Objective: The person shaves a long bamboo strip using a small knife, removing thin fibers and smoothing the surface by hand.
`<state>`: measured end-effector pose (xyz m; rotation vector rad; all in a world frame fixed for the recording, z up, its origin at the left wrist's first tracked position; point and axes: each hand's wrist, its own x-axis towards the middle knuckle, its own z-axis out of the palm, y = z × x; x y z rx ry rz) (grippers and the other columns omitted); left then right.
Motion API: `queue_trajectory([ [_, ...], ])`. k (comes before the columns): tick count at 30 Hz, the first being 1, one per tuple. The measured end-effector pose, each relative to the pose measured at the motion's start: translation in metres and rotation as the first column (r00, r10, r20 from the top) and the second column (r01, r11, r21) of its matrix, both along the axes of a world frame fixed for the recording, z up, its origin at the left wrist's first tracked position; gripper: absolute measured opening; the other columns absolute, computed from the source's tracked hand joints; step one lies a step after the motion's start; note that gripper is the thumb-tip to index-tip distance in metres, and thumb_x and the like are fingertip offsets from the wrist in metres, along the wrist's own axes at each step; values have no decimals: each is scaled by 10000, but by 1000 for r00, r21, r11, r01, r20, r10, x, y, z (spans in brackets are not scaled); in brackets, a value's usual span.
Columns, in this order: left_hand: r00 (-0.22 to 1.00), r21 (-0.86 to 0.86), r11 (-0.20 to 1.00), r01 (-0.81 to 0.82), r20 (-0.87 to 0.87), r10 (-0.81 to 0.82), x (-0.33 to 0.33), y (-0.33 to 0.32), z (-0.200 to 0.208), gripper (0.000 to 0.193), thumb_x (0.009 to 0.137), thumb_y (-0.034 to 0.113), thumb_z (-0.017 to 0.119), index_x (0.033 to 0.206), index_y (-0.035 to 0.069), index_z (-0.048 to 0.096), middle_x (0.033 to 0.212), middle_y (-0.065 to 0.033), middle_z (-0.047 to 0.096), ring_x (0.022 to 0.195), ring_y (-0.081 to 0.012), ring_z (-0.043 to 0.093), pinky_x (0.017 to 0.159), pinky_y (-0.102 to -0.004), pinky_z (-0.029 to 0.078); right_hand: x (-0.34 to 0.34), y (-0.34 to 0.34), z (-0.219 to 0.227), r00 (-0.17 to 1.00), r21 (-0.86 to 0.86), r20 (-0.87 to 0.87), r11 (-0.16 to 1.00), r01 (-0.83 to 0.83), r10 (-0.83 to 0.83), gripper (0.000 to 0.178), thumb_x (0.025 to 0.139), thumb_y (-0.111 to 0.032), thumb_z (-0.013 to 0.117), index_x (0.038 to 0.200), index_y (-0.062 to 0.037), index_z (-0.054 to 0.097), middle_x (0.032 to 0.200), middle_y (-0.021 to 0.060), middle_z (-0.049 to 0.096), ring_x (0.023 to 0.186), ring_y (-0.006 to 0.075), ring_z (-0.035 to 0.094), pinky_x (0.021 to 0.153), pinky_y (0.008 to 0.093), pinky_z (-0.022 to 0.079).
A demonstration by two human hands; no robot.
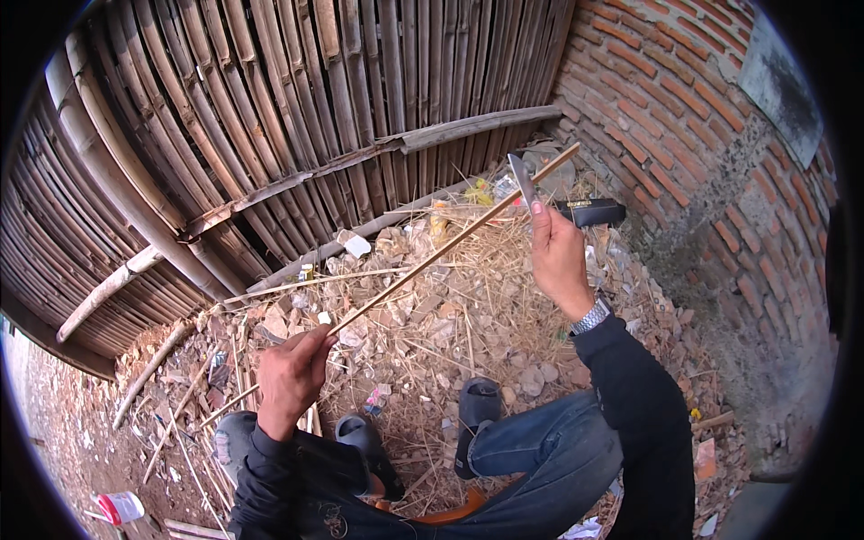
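A long thin bamboo strip point(423, 265) slants across the middle, from low beside my left knee up to the right. My left hand point(295, 371) is closed around its lower part, with a short length sticking out below the fist. At the upper end my right hand point(560, 256) grips a knife point(522, 176), its thumb at the base of the blade. The blade points up and lies across the strip, seemingly touching it. Most of the knife's handle is hidden in the right hand. A metal watch sits on my right wrist.
A bamboo wall point(342, 81) rises ahead, and a brick wall point(684, 117) on the right. Rubble, straw and litter point(450, 315) cover the ground around my slippers point(480, 401). A black oblong object point(591, 212) lies near the corner. A red-and-white container point(121, 508) is at lower left.
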<state>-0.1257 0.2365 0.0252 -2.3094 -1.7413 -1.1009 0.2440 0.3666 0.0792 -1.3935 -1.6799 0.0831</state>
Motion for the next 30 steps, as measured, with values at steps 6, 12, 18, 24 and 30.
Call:
queue_trajectory([
  [6, 995, 65, 993, -103, -12, 104, 10, 0, 4, 121, 946, 229, 757, 1049, 167, 770, 757, -89, 724, 559, -326, 663, 481, -422, 482, -26, -1, -10, 988, -115, -106, 985, -127, 115, 453, 1125, -317, 475, 836, 19, 570, 583, 138, 464, 524, 260, 449, 521, 426, 362],
  [12, 992, 42, 991, -126, 22, 125, 6, 0, 5, 117, 948, 237, 754, 1036, 165, 779, 750, -94, 724, 566, -326, 670, 486, -419, 490, -41, -9, -16, 955, -207, -113, 934, -291, 273, 493, 1131, -350, 473, 789, 2, 520, 562, 31, 404, 545, 121, 379, 522, 367, 341],
  [18, 998, 7, 998, -58, 17, 57, 20, 3, 8, 131, 952, 244, 746, 1031, 144, 776, 737, -100, 714, 565, -328, 665, 494, -426, 492, -9, 26, -15, 974, -237, -224, 966, -99, 45, 549, 1138, -388, 416, 773, -3, 556, 516, 82, 458, 472, 199, 453, 508, 426, 369],
  [24, 999, -102, 994, -46, 10, 47, 41, 7, 15, 168, 958, 274, 738, 1007, 117, 774, 728, -126, 702, 578, -357, 658, 524, -459, 494, -108, -58, -30, 803, -324, -115, 742, -586, 585, 443, 1110, -310, 503, 806, 1, 586, 522, 192, 506, 439, 387, 513, 470, 457, 381],
  [30, 992, -187, 978, -91, 72, 106, 30, -2, 29, 170, 968, 257, 725, 972, 92, 764, 735, -147, 713, 612, -372, 672, 559, -453, 508, -102, -25, -23, 846, -132, -332, 868, -479, 417, 440, 1094, -310, 550, 765, -20, 579, 512, 80, 510, 431, 200, 481, 468, 387, 343],
])
